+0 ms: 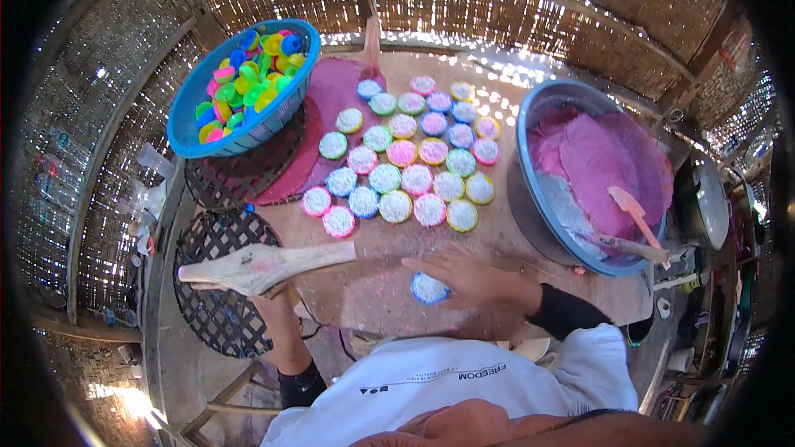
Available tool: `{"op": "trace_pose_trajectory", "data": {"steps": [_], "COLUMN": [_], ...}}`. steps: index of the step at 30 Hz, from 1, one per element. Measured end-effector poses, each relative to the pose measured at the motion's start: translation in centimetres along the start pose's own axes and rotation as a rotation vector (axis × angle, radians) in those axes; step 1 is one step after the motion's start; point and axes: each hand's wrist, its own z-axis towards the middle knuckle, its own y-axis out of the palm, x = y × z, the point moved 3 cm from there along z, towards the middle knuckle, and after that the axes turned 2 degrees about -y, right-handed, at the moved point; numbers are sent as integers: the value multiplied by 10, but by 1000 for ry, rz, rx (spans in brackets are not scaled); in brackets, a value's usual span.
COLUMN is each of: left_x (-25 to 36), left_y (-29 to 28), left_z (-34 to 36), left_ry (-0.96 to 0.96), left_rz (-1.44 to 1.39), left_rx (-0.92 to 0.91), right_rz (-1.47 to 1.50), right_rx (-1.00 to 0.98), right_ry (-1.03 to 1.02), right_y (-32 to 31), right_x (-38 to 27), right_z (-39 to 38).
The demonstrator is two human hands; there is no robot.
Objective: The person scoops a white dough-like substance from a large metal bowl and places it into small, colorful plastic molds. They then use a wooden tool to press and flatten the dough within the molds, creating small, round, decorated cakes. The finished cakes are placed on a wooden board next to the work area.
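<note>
My left hand (278,305) is closed round the underside of a pale wooden piece (269,267), wide in the middle and tapering toward both ends. The wood hides most of its fingers. My right hand (472,277) is at the near part of the table, its fingers and thumb around a small blue-edged cup (430,289) filled with white crumbly stuff. Beyond it, several similar filled cups (402,153) stand in loose rows, with pink, green, yellow and blue rims.
A blue basket (286,116) of empty colourful cups stands at the far left. A large grey-blue tub (530,207) at the right holds pink and white stuff and a pink spatula (633,213). A black lattice mat (207,314) lies at the left, a lidded pot (708,203) far right.
</note>
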Motion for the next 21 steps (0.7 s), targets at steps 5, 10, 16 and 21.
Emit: {"op": "trace_pose_trajectory", "data": {"steps": [5, 10, 16, 21], "left_x": [-8, -62, -60, -38], "left_y": [-18, -11, 15, 18], "left_z": [9, 29, 32, 26], "left_ry": [139, 96, 437, 121], "left_rz": [51, 174, 461, 161], "left_rx": [100, -37, -86, -87], "right_rz": [36, -196, -343, -430], "right_rx": [-163, 117, 332, 235], "right_ry": [46, 45, 397, 616], "right_y": [-126, -207, -198, -167], "right_x": [-26, 93, 248, 284], "right_z": [33, 131, 233, 272]}}
